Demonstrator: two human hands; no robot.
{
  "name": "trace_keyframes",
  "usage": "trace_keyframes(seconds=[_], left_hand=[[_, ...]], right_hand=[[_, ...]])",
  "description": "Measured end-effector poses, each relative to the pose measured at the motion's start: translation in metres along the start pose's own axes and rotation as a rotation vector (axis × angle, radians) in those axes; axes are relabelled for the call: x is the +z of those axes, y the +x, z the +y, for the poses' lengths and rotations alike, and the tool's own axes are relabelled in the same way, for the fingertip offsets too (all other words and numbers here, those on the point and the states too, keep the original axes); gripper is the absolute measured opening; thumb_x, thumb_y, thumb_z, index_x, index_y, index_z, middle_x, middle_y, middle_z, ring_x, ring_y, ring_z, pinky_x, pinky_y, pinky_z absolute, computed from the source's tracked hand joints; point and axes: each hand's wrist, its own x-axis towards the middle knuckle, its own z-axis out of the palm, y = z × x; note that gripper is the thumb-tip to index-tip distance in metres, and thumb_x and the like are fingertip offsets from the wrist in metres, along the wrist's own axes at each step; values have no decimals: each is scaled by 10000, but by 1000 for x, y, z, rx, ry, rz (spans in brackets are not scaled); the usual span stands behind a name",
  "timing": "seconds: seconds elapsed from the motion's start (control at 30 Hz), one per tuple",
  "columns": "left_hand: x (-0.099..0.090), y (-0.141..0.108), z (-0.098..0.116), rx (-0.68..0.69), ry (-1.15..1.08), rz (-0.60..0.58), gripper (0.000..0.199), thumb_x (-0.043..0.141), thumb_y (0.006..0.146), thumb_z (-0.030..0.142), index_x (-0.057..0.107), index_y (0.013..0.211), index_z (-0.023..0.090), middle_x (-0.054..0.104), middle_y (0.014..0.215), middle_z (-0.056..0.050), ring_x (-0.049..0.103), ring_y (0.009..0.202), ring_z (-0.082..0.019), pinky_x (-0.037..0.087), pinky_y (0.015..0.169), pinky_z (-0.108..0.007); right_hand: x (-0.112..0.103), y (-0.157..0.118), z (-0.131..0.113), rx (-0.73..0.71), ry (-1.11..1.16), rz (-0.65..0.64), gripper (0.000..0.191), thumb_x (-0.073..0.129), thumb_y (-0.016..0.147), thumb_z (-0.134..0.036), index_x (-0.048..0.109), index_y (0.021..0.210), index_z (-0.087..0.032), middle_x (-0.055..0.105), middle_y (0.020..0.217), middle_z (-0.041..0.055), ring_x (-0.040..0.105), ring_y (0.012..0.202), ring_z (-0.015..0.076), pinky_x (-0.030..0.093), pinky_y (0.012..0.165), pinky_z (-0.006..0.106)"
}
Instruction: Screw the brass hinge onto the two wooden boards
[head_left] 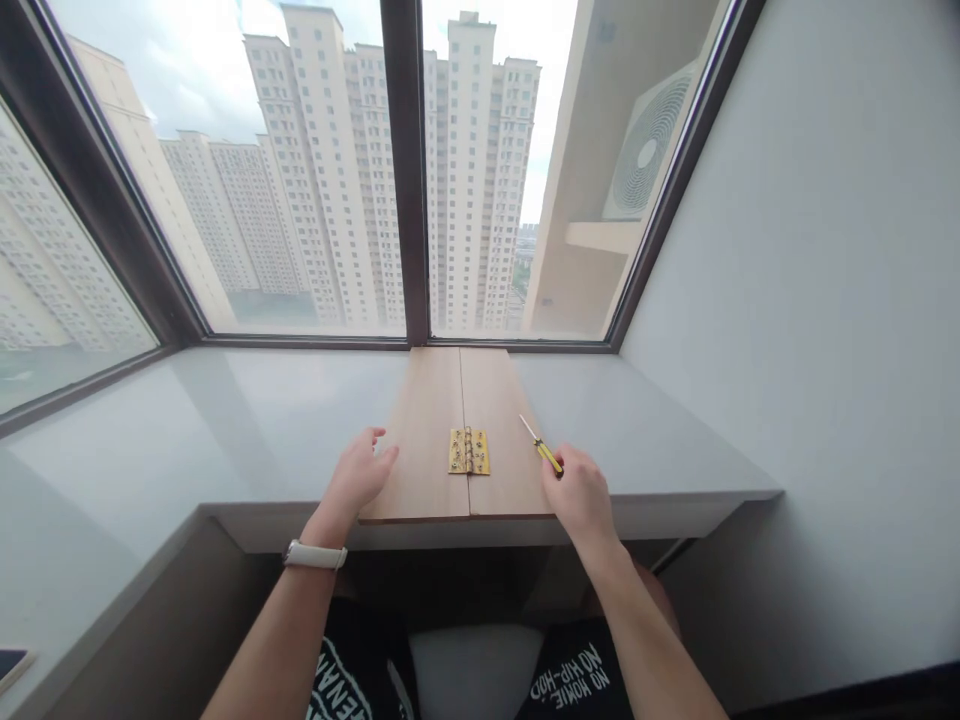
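Note:
Two pale wooden boards, the left board (420, 410) and the right board (491, 385), lie side by side with a narrow seam between them. A gold hinge (458, 453) straddles the seam, with several screws in its leaves. My left hand (363, 472) is at the left board's edge, fingers apart and holding nothing. In my right hand (581, 490), beside the right board, is a screwdriver (548, 456) with a yellow and black handle; its shaft points up and left, away from the hinge.
The boards rest on a white windowsill counter (300, 400) with a front edge near me. Behind it stands a dark window frame (409, 180). A white wall (810, 300) rises at the right. A dark flat object (11, 664) lies at the far lower left.

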Motion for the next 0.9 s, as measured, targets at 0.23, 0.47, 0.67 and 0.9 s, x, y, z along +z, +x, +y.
trace_keyframes(seconds=[0.23,0.47,0.67,0.9], left_hand=[[3,4,8,-34,12,-59,480,573,923,360,539,1345,134,644,1327,-224,592,1281,-336,426,1031,-388],[4,23,25,-107,-20,-98,541,594,907,367,503,1382,123,662,1297,-238,618,1237,-358,441,981,-394],[6,36,36,-217,-121,-69,612,656,843,410,505,1361,121,607,1378,-241,622,1218,-337,482,891,-361],[2,61,25,-275,-156,-124,408,698,788,460,651,999,114,734,1100,-211,706,981,-314,487,664,-308]], right_hand=[[8,17,65,107,-162,-22,151,506,932,-281,588,820,-221,659,794,92,565,786,252,359,688,345],[9,34,37,58,-90,-47,321,493,986,-409,659,1074,-149,697,1059,172,605,1033,294,430,903,374],[13,60,-20,157,-27,-468,486,552,950,-505,644,1199,-97,733,1103,236,689,1042,344,481,856,395],[19,94,-12,366,152,-500,614,770,762,-505,692,1188,-71,726,1159,267,689,1125,374,529,880,383]])
